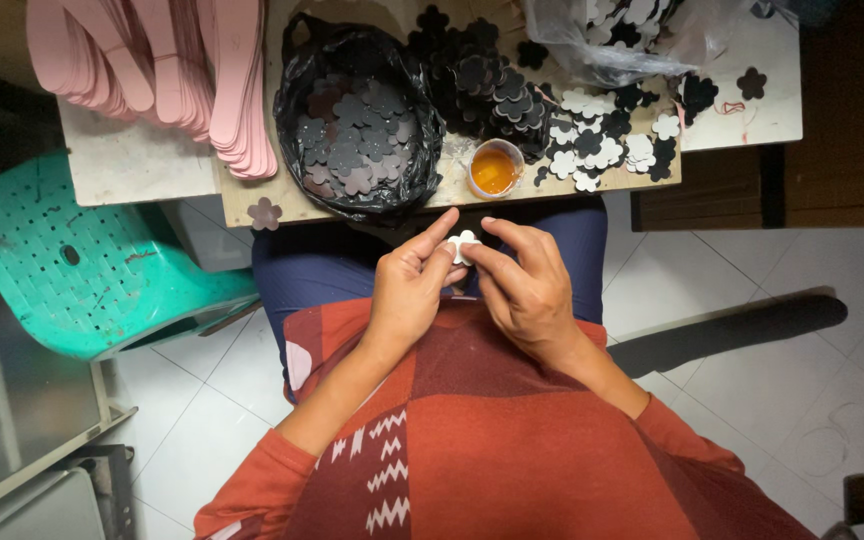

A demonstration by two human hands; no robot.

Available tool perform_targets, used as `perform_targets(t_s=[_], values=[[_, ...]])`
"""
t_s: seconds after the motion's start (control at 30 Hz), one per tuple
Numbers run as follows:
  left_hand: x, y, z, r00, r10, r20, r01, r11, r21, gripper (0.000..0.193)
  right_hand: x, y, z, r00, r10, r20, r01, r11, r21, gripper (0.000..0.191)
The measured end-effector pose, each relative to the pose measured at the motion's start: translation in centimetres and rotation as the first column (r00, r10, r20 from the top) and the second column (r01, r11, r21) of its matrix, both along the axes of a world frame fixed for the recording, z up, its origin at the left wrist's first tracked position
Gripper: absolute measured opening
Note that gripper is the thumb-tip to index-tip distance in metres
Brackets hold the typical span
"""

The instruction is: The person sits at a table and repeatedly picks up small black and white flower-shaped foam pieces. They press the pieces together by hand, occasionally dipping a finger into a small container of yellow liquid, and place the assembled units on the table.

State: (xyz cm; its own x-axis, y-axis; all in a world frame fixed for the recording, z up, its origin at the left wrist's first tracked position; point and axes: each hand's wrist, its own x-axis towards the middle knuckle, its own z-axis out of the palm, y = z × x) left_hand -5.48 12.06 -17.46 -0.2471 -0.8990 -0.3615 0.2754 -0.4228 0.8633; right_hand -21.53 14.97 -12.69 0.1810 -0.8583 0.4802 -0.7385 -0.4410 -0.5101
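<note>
Cup [494, 168] sits on table [132, 165] between bag [357, 110], left, and flower cutouts [602, 150], right

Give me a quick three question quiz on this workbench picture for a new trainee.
1. True or false: both hands pinch the white flower piece.
2. What colour is the liquid in the small cup?
3. Where are the pink strips? A) left of the black bag B) on the stool C) on the floor

Key: 1 true: left hand and right hand meet on it. 2 orange. 3 A.
</note>
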Motion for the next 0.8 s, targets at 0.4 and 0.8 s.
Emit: perform_targets(t_s=[0.4,0.8], values=[[0.2,0.4,-1.3,0.998,0.030,-0.049,-0.029,0.999,0.024,0.043,-0.4,0.1,-0.3,0.983,0.061,-0.172,-0.074,0.995,-0.070,0.042],[0.5,1.1,-1.4,1.000,0.014,-0.008,-0.014,1.000,0.021,0.043,-0.7,0.7,-0.8,0.956,0.076,-0.284,-0.106,0.990,-0.092,0.038]])
